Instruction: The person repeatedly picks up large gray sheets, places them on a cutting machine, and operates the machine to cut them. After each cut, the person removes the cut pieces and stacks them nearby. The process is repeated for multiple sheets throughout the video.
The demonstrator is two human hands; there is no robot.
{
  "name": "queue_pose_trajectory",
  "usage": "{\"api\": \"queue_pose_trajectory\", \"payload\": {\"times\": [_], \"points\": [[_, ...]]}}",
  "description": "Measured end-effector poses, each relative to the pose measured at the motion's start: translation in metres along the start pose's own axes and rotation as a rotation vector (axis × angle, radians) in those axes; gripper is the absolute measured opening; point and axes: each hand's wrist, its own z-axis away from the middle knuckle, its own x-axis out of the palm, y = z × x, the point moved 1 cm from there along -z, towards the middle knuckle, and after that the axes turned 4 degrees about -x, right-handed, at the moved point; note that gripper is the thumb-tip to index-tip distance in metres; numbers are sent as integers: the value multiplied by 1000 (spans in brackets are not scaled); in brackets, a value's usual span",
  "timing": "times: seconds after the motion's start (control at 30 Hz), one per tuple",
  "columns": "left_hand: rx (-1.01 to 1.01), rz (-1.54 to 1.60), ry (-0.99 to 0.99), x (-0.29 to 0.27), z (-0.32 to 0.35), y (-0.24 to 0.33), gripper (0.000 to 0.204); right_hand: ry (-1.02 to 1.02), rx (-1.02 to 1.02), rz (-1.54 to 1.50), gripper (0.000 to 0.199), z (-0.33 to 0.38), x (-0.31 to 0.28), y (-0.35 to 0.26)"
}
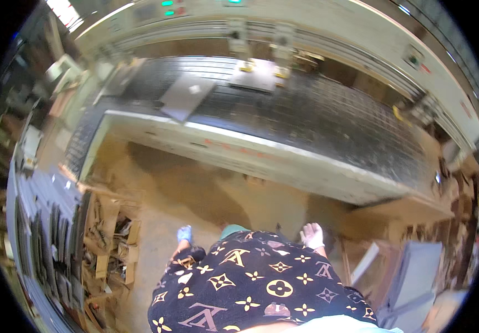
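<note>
My left hand point(184, 233), in a blue glove, hangs beside the dark patterned apron point(261, 277). Its fingers look loosely stretched, with nothing seen in them, though the hand is small and soft-edged. On the other side my right hand point(312, 237) wears a whitish glove; its fingers point forward, slightly apart, and hold nothing. Both hands are away from the long machine in front. On its dark bed point(328, 130) lie a grey panel point(188, 95), tilted over the front edge, and a lighter panel point(255, 75) under the machine's heads point(239, 47).
Grey panels point(45, 211) stand in a dense stack at the left, next to boxes of scraps point(123, 250). At the right, more panels point(411, 272) lean near a wooden board point(406, 208). The machine's pale front edge point(284, 147) runs across ahead, above a dusty floor point(161, 216).
</note>
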Motion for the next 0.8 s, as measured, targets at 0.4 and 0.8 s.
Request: {"api": "queue_pose_trajectory", "payload": {"times": [0.4,0.8], "points": [[-491,1425,-139,-93,7,-129,46,-530,-230,807,34,8,477,95],[-316,1156,294,-324,-250,-209,69,-577,-1097,1388,34,-77,791,143]]}}
